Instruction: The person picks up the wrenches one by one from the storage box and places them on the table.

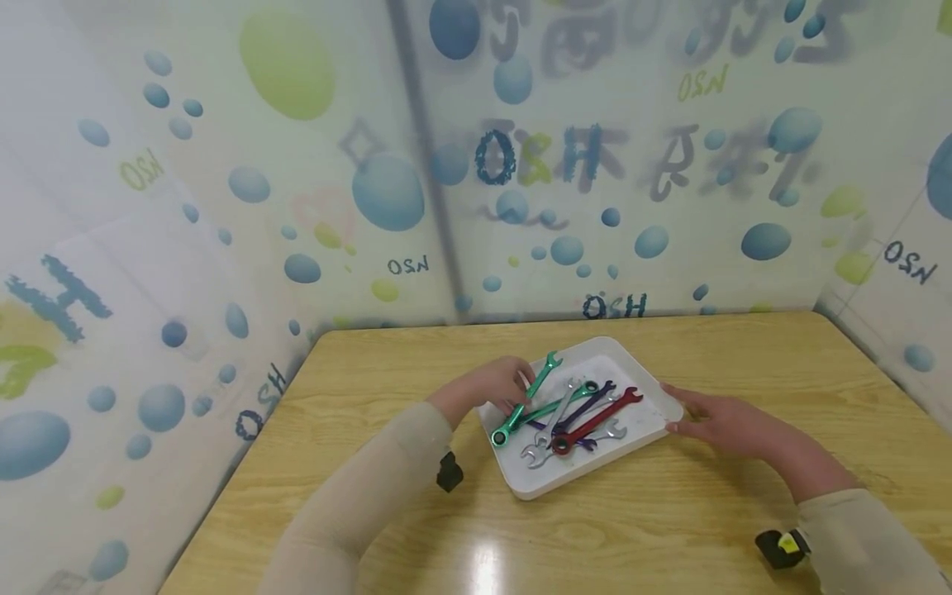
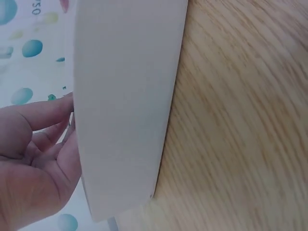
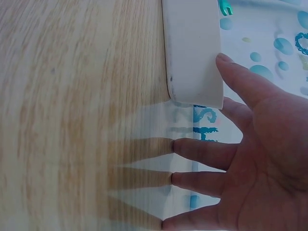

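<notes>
A white tray (image 1: pixel 573 479) stands at an angle on the table and holds several combination wrenches. Over its left side, my left hand (image 1: pixel 503 384) pinches a green wrench (image 1: pixel 540 378) around the middle of its shank. In the left wrist view the tray wall (image 2: pixel 125 106) hides those fingertips. My right hand (image 1: pixel 732 423) holds the tray's right corner between thumb and index finger, its other fingers (image 3: pixel 207 151) spread with tips down at the table. Beneath lie a red wrench (image 1: pixel 604 416), another green wrench (image 1: pixel 568 399), purple wrenches (image 1: pixel 595 401) and silver wrenches (image 1: pixel 563 411), crossing one another.
The wooden table (image 1: pixel 402 364) reaches back to a wall (image 1: pixel 521 273) printed with blue and green dots, with more wall on both sides. Dark wrist-worn devices hang under the left wrist (image 1: pixel 449 473) and right wrist (image 1: pixel 779 549).
</notes>
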{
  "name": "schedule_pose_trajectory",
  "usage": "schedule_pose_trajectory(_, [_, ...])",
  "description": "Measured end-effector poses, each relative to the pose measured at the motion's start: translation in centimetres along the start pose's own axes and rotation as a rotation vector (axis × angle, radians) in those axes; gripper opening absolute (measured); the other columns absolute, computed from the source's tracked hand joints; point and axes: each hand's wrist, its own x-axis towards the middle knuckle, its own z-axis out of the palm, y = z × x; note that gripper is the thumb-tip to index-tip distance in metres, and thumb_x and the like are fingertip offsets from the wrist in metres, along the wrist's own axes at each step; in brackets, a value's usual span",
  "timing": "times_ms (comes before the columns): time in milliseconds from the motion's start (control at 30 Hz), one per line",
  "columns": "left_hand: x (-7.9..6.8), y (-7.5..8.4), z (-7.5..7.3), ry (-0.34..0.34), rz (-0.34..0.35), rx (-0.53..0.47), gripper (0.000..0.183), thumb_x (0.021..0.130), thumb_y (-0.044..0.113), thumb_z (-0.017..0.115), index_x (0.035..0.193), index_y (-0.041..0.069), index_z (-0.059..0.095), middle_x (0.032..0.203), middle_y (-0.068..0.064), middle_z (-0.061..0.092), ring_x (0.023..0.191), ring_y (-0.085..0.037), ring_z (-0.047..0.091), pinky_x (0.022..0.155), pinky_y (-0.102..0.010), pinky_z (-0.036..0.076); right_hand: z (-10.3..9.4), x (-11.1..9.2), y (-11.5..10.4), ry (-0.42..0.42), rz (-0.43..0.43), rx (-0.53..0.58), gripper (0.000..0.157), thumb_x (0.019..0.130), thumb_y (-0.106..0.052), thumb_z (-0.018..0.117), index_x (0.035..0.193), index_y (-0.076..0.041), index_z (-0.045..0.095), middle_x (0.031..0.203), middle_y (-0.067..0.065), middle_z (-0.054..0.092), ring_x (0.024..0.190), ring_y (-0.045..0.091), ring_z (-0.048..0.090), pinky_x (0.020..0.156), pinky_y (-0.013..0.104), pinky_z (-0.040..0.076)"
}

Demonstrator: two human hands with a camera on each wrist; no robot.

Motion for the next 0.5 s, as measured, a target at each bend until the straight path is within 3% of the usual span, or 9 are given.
schedule_pose_trajectory(267, [-0.6, 0.1, -1.0, -0.014, 0.063, -0.122, 0.032, 0.087, -0.004, 0.068, 0.115, 0.008, 0.057, 0.100, -0.013, 0.061, 0.080, -0.022, 0.068, 0.069, -0.034, 0.057, 0.0, 0.1, 0.2, -0.009, 0.001, 0.009, 0.084, 0.090, -0.062, 0.056, 0.152, -0.009, 0.033, 0.139, 0.038, 0.040, 0.124, 0.058, 0.038, 0.094, 0.069, 0.034])
schedule_pose_trajectory(500, [-1.7, 0.4, -2.5, -0.037, 0.146, -0.109, 0.034, 0.090, -0.001, 0.067, 0.118, 0.013, 0.056, 0.101, -0.012, 0.063, 0.085, -0.022, 0.069, 0.072, -0.036, 0.057, 0.0, 0.0, 0.3, 0.003, -0.018, 0.007, 0.083, 0.090, -0.061, 0.056, 0.152, -0.010, 0.033, 0.139, 0.037, 0.040, 0.125, 0.057, 0.038, 0.095, 0.068, 0.034])
